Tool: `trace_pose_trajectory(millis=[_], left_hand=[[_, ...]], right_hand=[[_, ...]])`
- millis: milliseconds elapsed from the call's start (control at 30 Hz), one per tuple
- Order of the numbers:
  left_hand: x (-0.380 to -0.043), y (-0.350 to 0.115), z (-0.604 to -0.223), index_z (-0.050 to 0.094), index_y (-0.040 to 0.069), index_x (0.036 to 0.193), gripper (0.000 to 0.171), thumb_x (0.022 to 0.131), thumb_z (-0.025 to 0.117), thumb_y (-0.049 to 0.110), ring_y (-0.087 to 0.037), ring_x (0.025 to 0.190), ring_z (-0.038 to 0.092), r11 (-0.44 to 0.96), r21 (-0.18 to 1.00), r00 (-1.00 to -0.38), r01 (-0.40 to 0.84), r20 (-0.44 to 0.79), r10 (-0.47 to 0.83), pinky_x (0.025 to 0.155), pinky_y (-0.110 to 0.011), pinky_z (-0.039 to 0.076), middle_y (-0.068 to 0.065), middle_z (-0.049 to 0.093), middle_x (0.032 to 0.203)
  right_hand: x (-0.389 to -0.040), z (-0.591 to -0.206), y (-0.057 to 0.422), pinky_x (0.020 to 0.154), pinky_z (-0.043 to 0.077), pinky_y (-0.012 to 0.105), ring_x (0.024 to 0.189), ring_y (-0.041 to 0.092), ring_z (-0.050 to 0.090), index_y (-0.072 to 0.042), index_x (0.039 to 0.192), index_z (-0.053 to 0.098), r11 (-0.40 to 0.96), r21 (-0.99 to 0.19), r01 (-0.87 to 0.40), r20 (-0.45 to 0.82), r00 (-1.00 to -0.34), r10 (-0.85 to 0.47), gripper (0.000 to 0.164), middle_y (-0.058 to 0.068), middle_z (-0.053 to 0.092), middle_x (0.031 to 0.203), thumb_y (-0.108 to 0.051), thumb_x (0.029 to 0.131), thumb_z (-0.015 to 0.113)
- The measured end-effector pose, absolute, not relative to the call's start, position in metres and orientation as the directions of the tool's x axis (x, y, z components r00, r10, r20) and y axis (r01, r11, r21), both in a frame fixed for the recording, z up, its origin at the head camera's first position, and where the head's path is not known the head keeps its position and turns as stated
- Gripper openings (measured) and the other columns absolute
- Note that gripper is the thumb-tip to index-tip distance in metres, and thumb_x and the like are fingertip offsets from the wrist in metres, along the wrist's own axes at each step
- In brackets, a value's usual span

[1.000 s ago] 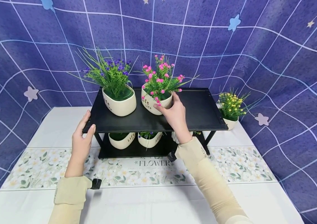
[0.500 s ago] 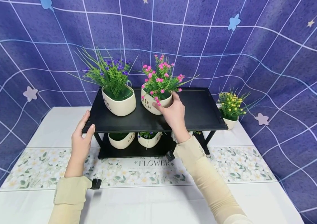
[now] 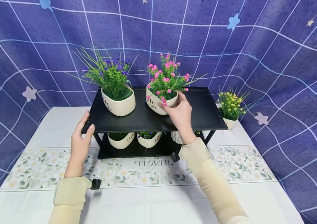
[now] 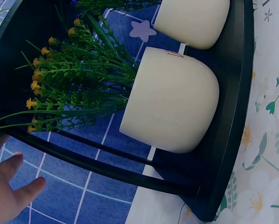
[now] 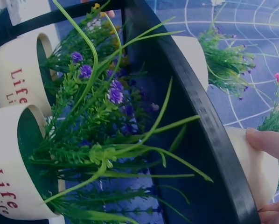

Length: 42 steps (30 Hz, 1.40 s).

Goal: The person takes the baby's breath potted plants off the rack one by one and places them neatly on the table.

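In the head view, my right hand [image 3: 181,115] grips a cream flowerpot [image 3: 158,104] with pink flowers, thumb on its front and fingers along its right side. The pot is over the middle of a black shelf's top tier [image 3: 144,123]. In the right wrist view, my thumb and fingertips press against the pale pot [image 5: 258,158] beyond the shelf edge. My left hand [image 3: 80,140] is at the left end of the top tier, fingers extended along its edge and thumb at the front corner. A pot with purple flowers [image 3: 119,105] stands left of the pink one.
On the lower tier [image 3: 136,153] stand cream pots, including a left pot [image 3: 122,141] and a middle pot [image 3: 150,140]; my right arm partly covers a ribbed white pot [image 3: 176,137]. A yellow-flowered pot [image 3: 230,123] stands right of the shelf. A blue curtain [image 3: 189,37] hangs behind.
My right hand has shifted slightly right along the top tier with the pink-flowered pot, widening its distance from the purple-flowered one. My left hand has stayed at the shelf's left end.
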State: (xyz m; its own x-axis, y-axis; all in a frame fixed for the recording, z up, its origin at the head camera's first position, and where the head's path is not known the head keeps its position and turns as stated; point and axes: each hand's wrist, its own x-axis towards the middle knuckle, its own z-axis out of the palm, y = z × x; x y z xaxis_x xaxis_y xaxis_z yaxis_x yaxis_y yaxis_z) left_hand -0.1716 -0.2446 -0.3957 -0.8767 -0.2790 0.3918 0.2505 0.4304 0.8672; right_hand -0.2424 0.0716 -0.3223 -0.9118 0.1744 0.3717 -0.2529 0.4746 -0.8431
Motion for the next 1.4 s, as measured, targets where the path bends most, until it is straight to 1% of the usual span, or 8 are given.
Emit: trace_pose_trajectory(millis=[233, 500, 667, 767, 833, 1067, 1200, 1400], left_hand=[[-0.167, -0.24, -0.388, 0.042, 0.013, 0.148, 0.05, 0.099, 0.052, 0.014, -0.018, 0.147, 0.029, 0.422, 0.867, -0.877, 0.263, 0.398, -0.271, 0.116, -0.011, 0.023, -0.004, 0.037, 0.156], [-0.176, -0.248, -0.402, 0.042, 0.017, 0.148, 0.05, 0.099, 0.053, 0.015, -0.015, 0.147, 0.03, 0.441, 0.859, -0.871, 0.261, 0.406, -0.276, 0.115, -0.011, 0.023, -0.001, 0.038, 0.156], [-0.167, -0.24, -0.389, 0.043, 0.01, 0.147, 0.049, 0.098, 0.053, 0.013, -0.021, 0.146, 0.03, 0.433, 0.854, -0.864, 0.288, 0.427, -0.267, 0.113, -0.008, 0.023, -0.006, 0.039, 0.155], [-0.16, -0.234, -0.38, 0.041, 0.005, 0.147, 0.05, 0.099, 0.05, 0.014, -0.024, 0.147, 0.029, 0.418, 0.859, -0.866, 0.297, 0.426, -0.261, 0.114, -0.009, 0.022, -0.012, 0.036, 0.155], [-0.158, -0.232, -0.377, 0.04, 0.005, 0.147, 0.05, 0.099, 0.05, 0.014, -0.025, 0.147, 0.028, 0.417, 0.861, -0.87, 0.291, 0.42, -0.259, 0.115, -0.01, 0.021, -0.013, 0.035, 0.156], [-0.174, -0.247, -0.4, 0.043, 0.015, 0.147, 0.05, 0.099, 0.053, 0.016, -0.017, 0.147, 0.03, 0.443, 0.857, -0.87, 0.264, 0.41, -0.274, 0.114, -0.009, 0.022, -0.001, 0.038, 0.156], [-0.178, -0.25, -0.405, 0.042, 0.016, 0.148, 0.05, 0.099, 0.053, 0.016, -0.017, 0.147, 0.029, 0.445, 0.858, -0.87, 0.257, 0.406, -0.28, 0.115, -0.01, 0.022, -0.002, 0.038, 0.156], [-0.178, -0.25, -0.405, 0.042, 0.017, 0.148, 0.05, 0.098, 0.053, 0.017, -0.016, 0.147, 0.03, 0.447, 0.853, -0.866, 0.271, 0.419, -0.273, 0.115, -0.01, 0.022, -0.001, 0.038, 0.156]], right_hand=[[-0.239, -0.319, 0.083, 0.081, 0.055, 0.038, 0.096, 0.022, 0.068, -0.01, 0.135, 0.054, 0.463, -0.842, -0.275, 0.39, -0.904, 0.174, 0.076, 0.01, 0.071, 0.116, -0.035, 0.07, 0.085], [-0.234, -0.316, 0.097, 0.085, 0.056, 0.035, 0.1, 0.019, 0.068, -0.008, 0.134, 0.055, 0.409, -0.867, -0.285, 0.385, -0.904, 0.185, 0.073, 0.01, 0.069, 0.12, -0.028, 0.071, 0.086], [-0.229, -0.312, 0.109, 0.091, 0.055, 0.036, 0.107, 0.019, 0.067, -0.008, 0.137, 0.052, 0.358, -0.894, -0.269, 0.355, -0.913, 0.201, 0.075, 0.01, 0.067, 0.125, -0.024, 0.072, 0.085], [-0.228, -0.311, 0.116, 0.092, 0.055, 0.036, 0.109, 0.019, 0.066, -0.009, 0.139, 0.051, 0.354, -0.902, -0.248, 0.337, -0.916, 0.215, 0.075, 0.009, 0.066, 0.127, -0.023, 0.073, 0.085], [-0.228, -0.311, 0.121, 0.092, 0.055, 0.035, 0.109, 0.019, 0.066, -0.01, 0.139, 0.051, 0.357, -0.903, -0.237, 0.33, -0.917, 0.225, 0.075, 0.009, 0.066, 0.127, -0.023, 0.073, 0.085], [-0.225, -0.308, 0.14, 0.099, 0.052, 0.032, 0.116, 0.017, 0.063, -0.009, 0.141, 0.049, 0.295, -0.93, -0.219, 0.297, -0.922, 0.249, 0.076, 0.009, 0.063, 0.131, -0.021, 0.074, 0.083], [-0.224, -0.308, 0.148, 0.104, 0.049, 0.031, 0.121, 0.016, 0.061, -0.006, 0.143, 0.045, 0.286, -0.936, -0.207, 0.285, -0.92, 0.269, 0.081, 0.009, 0.06, 0.136, -0.021, 0.074, 0.084], [-0.219, -0.308, 0.159, 0.107, 0.046, 0.029, 0.125, 0.015, 0.058, -0.008, 0.145, 0.043, 0.269, -0.946, -0.181, 0.262, -0.915, 0.307, 0.084, 0.008, 0.057, 0.14, -0.021, 0.073, 0.084]])
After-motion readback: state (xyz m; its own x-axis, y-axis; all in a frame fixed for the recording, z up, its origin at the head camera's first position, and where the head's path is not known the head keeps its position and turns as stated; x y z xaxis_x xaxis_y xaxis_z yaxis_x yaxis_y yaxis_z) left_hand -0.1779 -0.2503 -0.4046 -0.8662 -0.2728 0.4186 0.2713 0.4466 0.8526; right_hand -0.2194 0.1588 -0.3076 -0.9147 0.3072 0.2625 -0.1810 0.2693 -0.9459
